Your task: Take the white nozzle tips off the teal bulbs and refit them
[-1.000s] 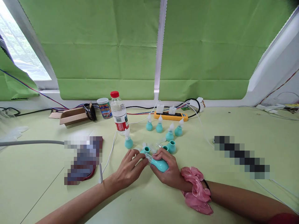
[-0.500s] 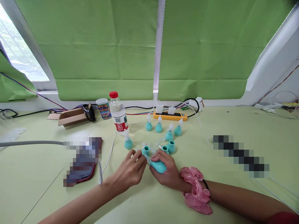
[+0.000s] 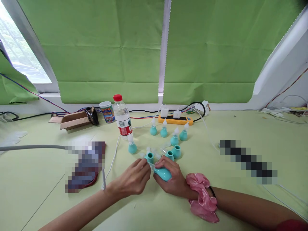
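Note:
My right hand (image 3: 173,176) is wrapped round a teal nasal aspirator bulb (image 3: 163,174), which lies on its side with its neck to the left. At that neck sits a clear plastic tip (image 3: 151,166); my left hand (image 3: 137,176) is closed on its other end in a pinch. Whether the tip is seated in the neck I cannot tell. Just beyond my hands stand open teal bulbs (image 3: 176,151) without tips, with loose clear tips (image 3: 157,156) among them. Farther back are several aspirators (image 3: 174,138) with clear tips on, and another aspirator (image 3: 132,147) stands on the left.
A red-capped water bottle (image 3: 123,122), a can (image 3: 107,112) and a cardboard box (image 3: 75,121) stand at the back left. Behind the aspirators is an orange power strip (image 3: 175,120) with cables. Blurred objects lie left (image 3: 88,166) and right (image 3: 247,158) on the table.
My left hand has lowered slightly and its fingers have drawn closer together at the clear tip. The bulb in my right hand has barely moved.

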Demonstrator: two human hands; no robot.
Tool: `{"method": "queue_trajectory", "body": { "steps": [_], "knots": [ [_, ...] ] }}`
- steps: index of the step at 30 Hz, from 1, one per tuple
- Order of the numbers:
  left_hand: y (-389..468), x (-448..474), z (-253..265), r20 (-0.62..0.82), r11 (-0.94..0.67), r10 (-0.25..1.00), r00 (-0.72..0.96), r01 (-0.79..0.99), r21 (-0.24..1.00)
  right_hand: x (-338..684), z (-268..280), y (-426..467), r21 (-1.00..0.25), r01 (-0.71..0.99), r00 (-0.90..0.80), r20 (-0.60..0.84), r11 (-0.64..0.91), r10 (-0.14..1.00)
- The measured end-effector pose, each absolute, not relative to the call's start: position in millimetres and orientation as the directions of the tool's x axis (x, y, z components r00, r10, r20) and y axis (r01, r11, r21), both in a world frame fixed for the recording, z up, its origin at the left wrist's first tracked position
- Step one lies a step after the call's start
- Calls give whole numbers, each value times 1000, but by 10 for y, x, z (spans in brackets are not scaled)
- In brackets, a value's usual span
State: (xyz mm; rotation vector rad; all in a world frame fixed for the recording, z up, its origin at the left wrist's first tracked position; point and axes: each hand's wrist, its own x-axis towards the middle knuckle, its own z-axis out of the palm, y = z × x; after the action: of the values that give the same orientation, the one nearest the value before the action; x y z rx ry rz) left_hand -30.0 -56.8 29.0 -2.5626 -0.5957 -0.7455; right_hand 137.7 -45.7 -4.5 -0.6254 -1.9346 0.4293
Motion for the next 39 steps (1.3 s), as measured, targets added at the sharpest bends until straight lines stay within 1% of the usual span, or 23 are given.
{"method": "queue_trajectory", "body": {
  "steps": [2,3,4,5,6,8,10,12,14,15,16,18,20,23,25,26,28,30,31,33,36,39],
  "knots": [
    [-546,-308,362,700,-843,403,590,537,33,1381,-34,-477,-584,264,-376,670,767,640],
    [-542,-312,411,734,-820,479,482,544,178,1383,-27,-487,-605,281,-394,636,745,664],
    [-541,-319,465,752,-788,539,380,544,290,1385,-22,-497,-627,297,-409,598,720,689],
    [-539,-328,519,762,-762,571,305,542,354,1387,-17,-506,-649,312,-419,561,694,714],
    [-535,-341,566,775,-751,576,260,543,376,1389,-13,-517,-666,326,-427,530,671,733],
    [-510,-373,617,807,-744,551,213,564,359,1393,-4,-544,-674,341,-452,494,656,743],
    [-456,-406,586,782,-709,580,228,615,346,1392,8,-578,-644,320,-513,499,695,698],
    [-378,-439,479,673,-612,692,260,706,356,1387,20,-605,-607,273,-579,516,746,631],
    [-290,-469,340,490,-473,826,277,814,337,1379,31,-613,-590,230,-610,532,774,587],
    [-249,-482,277,398,-416,874,279,853,315,1376,35,-608,-590,220,-609,539,777,582],
    [-213,-495,224,320,-378,904,283,878,294,1374,38,-600,-594,214,-605,543,776,582],
    [-164,-514,164,232,-361,924,303,892,274,1374,42,-575,-612,209,-585,546,762,599],
    [-160,-520,165,233,-372,922,309,874,311,1378,43,-553,-639,206,-554,548,741,627],
    [-256,-486,231,364,-392,900,241,813,431,1385,29,-530,-685,218,-506,531,696,680],
    [-377,-431,272,441,-451,866,237,749,484,1386,9,-524,-715,250,-491,488,653,722],
    [-443,-396,283,448,-495,849,281,723,483,1385,-2,-525,-727,260,-497,463,635,734],
    [-565,-324,277,421,-582,804,420,700,413,1385,-14,-535,-741,248,-536,432,624,726],
    [-646,-265,249,371,-626,774,512,703,338,1391,-7,-559,-749,212,-579,422,628,698],
    [-669,-246,235,343,-633,772,536,698,334,1397,4,-577,-751,199,-594,419,630,687],
    [-686,-228,224,278,-632,774,569,657,411,1415,38,-620,-751,187,-615,413,633,671],
    [-679,-232,252,215,-591,767,604,536,603,1441,96,-691,-764,154,-634,410,626,656],
    [-671,-229,284,136,-450,785,604,406,796,1453,136,-735,-801,116,-642,391,587,660]
  ]
}}
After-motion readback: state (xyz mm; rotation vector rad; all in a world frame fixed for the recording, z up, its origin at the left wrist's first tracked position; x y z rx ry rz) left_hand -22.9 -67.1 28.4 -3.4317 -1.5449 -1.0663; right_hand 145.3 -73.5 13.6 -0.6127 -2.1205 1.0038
